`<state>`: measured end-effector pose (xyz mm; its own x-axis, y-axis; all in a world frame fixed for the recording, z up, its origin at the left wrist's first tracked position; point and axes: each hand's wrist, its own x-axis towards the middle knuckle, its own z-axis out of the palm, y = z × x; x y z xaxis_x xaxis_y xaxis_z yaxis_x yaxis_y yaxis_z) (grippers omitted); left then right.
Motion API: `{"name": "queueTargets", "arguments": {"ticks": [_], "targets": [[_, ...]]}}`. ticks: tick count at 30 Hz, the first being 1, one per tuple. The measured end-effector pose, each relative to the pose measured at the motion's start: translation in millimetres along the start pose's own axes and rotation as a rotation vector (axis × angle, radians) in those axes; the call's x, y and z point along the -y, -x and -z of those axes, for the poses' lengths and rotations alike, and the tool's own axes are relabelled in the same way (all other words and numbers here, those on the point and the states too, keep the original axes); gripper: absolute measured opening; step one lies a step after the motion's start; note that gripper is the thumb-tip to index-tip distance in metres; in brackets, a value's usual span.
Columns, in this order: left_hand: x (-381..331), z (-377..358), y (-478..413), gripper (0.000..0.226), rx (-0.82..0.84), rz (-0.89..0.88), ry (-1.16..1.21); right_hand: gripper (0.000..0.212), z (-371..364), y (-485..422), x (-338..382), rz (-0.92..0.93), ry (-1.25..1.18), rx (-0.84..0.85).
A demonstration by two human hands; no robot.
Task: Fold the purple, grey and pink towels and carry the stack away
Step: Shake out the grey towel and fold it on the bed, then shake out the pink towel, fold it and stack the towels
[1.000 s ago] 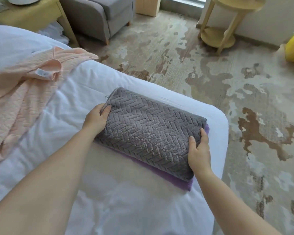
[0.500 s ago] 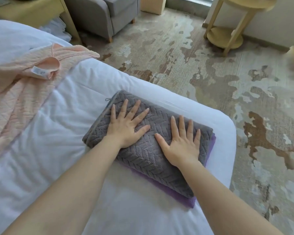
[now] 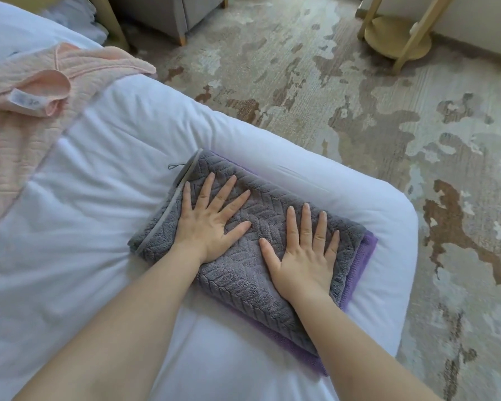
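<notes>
Centrally, the folded grey towel (image 3: pixel 243 241) is stacked on the purple towel (image 3: pixel 362 256) near the bed (image 3: pixel 99 183) corner, pressed flat by left hand (image 3: pixel 207 227) and right hand (image 3: pixel 304 256), fingers spread straight. Pink towel (image 3: pixel 26 111) is left unfolded, well apart.

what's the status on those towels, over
Left hand, right hand open, pressing flat on folded grey towel. Grey atop folded purple towel. Pink towel unfolded at left on bed. Nothing blocking.

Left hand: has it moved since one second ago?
Yes. The left hand went from the left edge of the grey towel rightward onto its top, pressing flat.
</notes>
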<state>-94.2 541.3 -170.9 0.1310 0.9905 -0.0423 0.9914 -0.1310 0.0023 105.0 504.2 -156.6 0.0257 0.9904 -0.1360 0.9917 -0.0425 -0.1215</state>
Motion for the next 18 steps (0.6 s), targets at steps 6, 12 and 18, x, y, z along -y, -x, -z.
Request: {"name": "queueTargets", "arguments": {"ticks": [6,12,18], "targets": [[-3,37,4,0.065,0.075,0.002,0.025,0.082,28,-2,-6,0.035,-0.067,0.095],[74,56,151,0.056,-0.162,0.848,0.265,0.062,84,12,24,0.161,-0.384,-0.056],[165,26,302,0.065,0.065,1.406,0.263,0.049,85,27,157,0.666,-0.455,0.073]]}}
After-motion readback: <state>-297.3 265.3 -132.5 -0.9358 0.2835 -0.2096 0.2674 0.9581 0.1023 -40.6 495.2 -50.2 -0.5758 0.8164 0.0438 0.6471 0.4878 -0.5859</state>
